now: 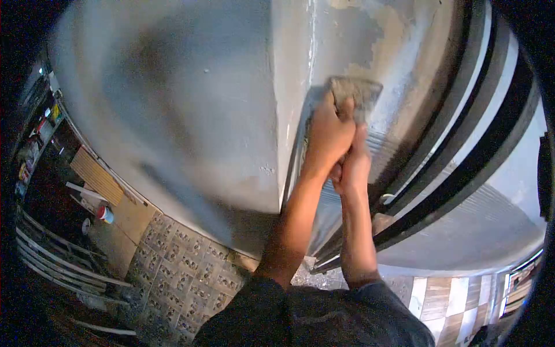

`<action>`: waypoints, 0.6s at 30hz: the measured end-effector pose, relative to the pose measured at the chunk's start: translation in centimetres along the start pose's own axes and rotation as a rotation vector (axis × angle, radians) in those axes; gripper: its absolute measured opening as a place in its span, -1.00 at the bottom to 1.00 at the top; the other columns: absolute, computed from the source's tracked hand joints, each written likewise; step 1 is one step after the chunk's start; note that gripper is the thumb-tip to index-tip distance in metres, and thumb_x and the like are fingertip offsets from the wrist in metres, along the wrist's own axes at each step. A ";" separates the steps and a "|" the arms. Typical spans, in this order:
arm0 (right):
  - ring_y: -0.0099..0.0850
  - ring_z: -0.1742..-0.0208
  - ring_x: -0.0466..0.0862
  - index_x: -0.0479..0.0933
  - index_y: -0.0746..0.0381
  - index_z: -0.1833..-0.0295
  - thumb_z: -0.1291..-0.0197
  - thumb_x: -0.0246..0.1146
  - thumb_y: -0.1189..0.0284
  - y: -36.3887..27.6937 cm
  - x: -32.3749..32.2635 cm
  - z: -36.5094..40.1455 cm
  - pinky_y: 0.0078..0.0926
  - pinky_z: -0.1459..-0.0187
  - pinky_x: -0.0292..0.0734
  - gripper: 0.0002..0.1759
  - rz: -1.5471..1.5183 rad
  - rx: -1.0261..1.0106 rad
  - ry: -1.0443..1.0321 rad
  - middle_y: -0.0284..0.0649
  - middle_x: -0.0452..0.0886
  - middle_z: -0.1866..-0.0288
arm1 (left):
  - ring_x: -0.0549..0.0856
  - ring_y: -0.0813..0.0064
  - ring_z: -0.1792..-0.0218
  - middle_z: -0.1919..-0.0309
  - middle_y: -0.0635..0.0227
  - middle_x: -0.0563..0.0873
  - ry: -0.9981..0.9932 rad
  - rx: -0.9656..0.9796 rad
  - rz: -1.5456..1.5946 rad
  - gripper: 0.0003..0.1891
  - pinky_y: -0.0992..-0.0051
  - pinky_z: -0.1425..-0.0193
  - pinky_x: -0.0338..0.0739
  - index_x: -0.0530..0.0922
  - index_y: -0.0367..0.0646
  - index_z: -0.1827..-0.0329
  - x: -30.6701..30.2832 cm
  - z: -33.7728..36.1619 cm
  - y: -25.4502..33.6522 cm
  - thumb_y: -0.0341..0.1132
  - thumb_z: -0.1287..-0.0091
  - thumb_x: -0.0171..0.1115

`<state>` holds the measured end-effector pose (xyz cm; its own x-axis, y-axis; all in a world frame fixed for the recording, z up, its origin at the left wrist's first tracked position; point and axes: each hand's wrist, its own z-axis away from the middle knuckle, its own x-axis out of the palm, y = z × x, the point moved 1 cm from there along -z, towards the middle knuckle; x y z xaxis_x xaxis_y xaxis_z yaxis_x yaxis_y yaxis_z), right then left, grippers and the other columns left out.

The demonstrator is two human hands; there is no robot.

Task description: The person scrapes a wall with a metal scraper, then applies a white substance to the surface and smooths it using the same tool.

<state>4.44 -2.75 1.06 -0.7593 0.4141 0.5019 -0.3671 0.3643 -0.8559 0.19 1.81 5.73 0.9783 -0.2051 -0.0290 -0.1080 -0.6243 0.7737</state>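
Both arms reach up in front of me to a wall corner. My left hand is closed on a wide, plaster-smeared putty knife, its thumb and a finger up near the blade. Just below and to the right, my right hand is closed around the lower part of the same tool, which the fingers mostly hide. The blade lies at the patchy wall right of the corner edge, slightly blurred. Grey and tan patches of coating mark that wall.
A smooth grey wall fills the left side. Dark curved bars stand close on the right. Patterned floor tiles lie below left, with a white and red bucket beyond. Crowded shelves are at far left.
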 end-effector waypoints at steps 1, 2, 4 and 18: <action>-0.64 0.89 0.12 0.41 0.11 0.38 -0.33 -0.24 -0.15 -0.1 0.1 0.2 -0.66 0.86 -0.04 -0.40 -0.003 -0.002 0.011 -0.49 0.26 0.78 | 0.56 -0.18 0.11 0.21 -0.17 0.60 -0.025 -0.047 -0.105 -0.69 0.11 0.02 0.41 0.46 -0.35 0.12 -0.4 -0.7 -0.1 -0.21 -0.34 0.02; -0.64 0.89 0.11 0.40 0.10 0.39 -0.33 -0.23 -0.16 -0.5 0.5 0.1 -0.66 0.86 -0.05 -0.41 -0.046 0.013 -0.054 -0.50 0.26 0.78 | 0.55 -0.18 0.10 0.20 -0.17 0.60 -0.030 -0.033 -0.061 -0.67 0.11 0.01 0.41 0.46 -0.35 0.10 -0.5 -0.7 -0.1 -0.20 -0.34 0.02; -0.63 0.89 0.11 0.40 0.08 0.39 -0.32 -0.21 -0.16 -0.9 0.5 0.4 -0.67 0.86 -0.07 -0.42 -0.081 0.089 -0.076 -0.51 0.27 0.78 | 0.55 -0.19 0.10 0.19 -0.17 0.60 -0.037 -0.006 0.000 -0.66 0.11 0.00 0.40 0.46 -0.35 0.09 -0.3 -0.5 -0.8 -0.18 -0.34 0.02; 0.06 0.16 0.39 0.37 0.39 0.21 -0.43 -0.22 0.13 12.4 -7.9 6.6 -0.07 0.02 0.27 -0.50 0.790 -0.205 0.125 0.18 0.44 0.19 | 0.59 0.20 0.23 0.19 0.02 0.62 -0.257 -0.358 0.137 -0.54 0.32 0.09 0.44 0.44 -0.40 -0.04 -1.7 11.9 -10.8 -0.09 -0.42 -0.10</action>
<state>2.37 -7.04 -14.31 -0.6828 0.6973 -0.2183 0.3652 0.0669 -0.9285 -2.45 -0.08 -10.08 0.8790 -0.4758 -0.0323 -0.1211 -0.2882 0.9499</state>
